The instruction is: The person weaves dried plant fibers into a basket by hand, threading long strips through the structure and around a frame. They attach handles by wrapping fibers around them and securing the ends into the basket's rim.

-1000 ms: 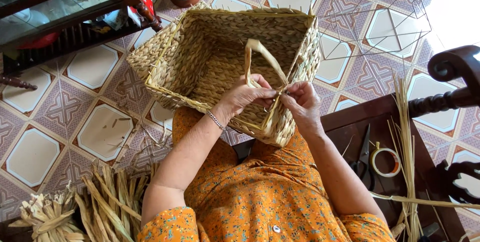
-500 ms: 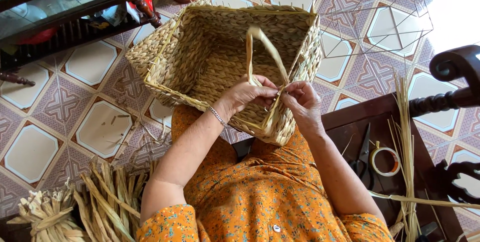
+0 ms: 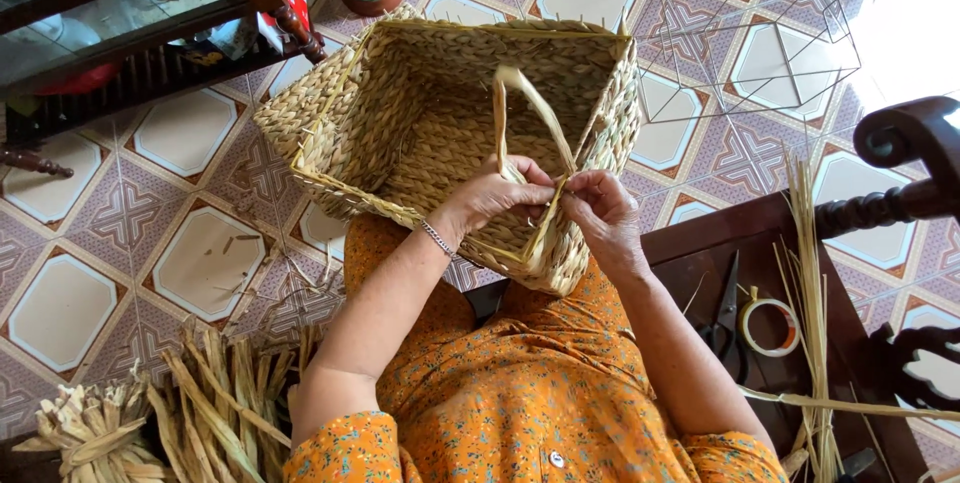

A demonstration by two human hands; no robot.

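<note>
Home craft corner: patterned floor tiles [image 3: 120, 213], dried reed bundles [image 3: 200, 413].

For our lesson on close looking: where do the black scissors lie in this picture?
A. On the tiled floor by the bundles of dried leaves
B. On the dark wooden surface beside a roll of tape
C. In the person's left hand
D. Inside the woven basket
B: the scissors lie on the dark wooden surface, beside the roll of tape.

scissors [image 3: 722, 321] on dark wooden bench [image 3: 700, 253] | tape roll [image 3: 768, 322] beside | dried reed bundle [image 3: 215, 408] on tiled floor [image 3: 190, 243]
</note>
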